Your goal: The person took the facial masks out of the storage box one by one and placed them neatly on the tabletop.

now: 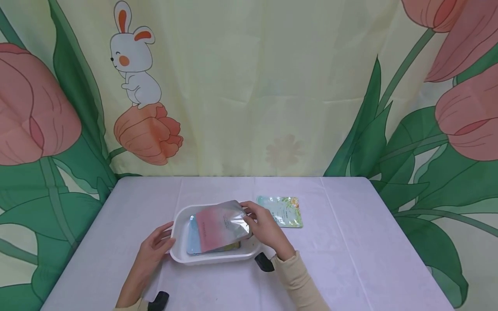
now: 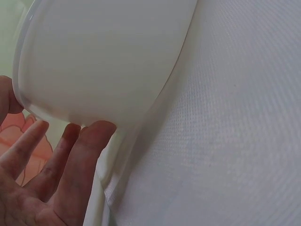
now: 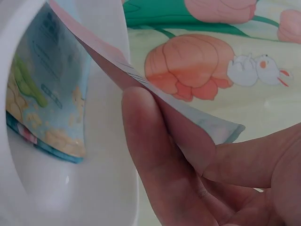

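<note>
A white plastic tray (image 1: 218, 260) stands on the table. My right hand (image 1: 268, 229) pinches the right edge of a flat pink-and-silver foil sachet (image 1: 221, 225), which is tilted over the tray; the right wrist view shows thumb and fingers (image 3: 146, 127) on its two faces. Beneath it, a light blue sachet (image 1: 193, 238) lies in the tray on top of at least one other, partly hidden. At the tray's left end, my left hand (image 1: 151, 247) touches the outer wall with fairly straight fingers (image 2: 89, 155).
A pale green sachet with a floral print (image 1: 288, 212) lies on the table behind my right hand. White cloth (image 1: 342, 259) covers the table. Behind its far edge hangs a curtain (image 1: 249, 86) printed with tulips and a rabbit.
</note>
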`<state>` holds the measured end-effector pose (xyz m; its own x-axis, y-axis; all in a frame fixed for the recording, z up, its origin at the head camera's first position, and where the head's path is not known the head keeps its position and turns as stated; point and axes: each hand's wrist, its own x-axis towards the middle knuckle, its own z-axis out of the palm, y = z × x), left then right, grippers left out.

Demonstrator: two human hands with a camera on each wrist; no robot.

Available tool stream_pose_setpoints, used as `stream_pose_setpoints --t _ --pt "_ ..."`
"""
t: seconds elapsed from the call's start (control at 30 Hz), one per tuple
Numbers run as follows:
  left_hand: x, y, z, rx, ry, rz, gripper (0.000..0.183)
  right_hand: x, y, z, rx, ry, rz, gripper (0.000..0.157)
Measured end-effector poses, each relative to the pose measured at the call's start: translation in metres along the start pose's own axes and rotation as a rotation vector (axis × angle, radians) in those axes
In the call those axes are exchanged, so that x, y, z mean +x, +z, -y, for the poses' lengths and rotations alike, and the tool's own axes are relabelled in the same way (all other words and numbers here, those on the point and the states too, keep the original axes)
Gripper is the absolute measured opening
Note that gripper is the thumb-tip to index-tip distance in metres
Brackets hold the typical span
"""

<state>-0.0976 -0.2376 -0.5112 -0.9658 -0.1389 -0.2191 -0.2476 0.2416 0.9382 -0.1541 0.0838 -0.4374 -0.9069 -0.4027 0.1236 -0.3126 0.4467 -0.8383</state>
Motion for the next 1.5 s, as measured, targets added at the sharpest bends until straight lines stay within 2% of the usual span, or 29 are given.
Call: stream_pose_setpoints --t 0.53,0.93,1.23,1.5 --pt "0.000 0.001 -0.001 0.023 -0.010 -0.015 0.062 -0.006 -0.022 -0.008 0.008 0.035 -0.118 0.036" --pt "-0.001 0.001 -0.002 0.021 -0.001 -0.012 0.061 -0.014 -0.045 -0.011 0.002 0.023 -0.176 0.035" --pt "-0.002 0.000 -0.004 -0.003 -0.002 -0.007 0.060 -0.016 -0.061 -0.012 -0.033 0.029 -0.179 0.037" --pt "-0.002 0.000 -0.004 0.004 -0.031 -0.003 0.062 -0.021 -0.074 -0.013 -0.047 0.030 -0.186 0.037"
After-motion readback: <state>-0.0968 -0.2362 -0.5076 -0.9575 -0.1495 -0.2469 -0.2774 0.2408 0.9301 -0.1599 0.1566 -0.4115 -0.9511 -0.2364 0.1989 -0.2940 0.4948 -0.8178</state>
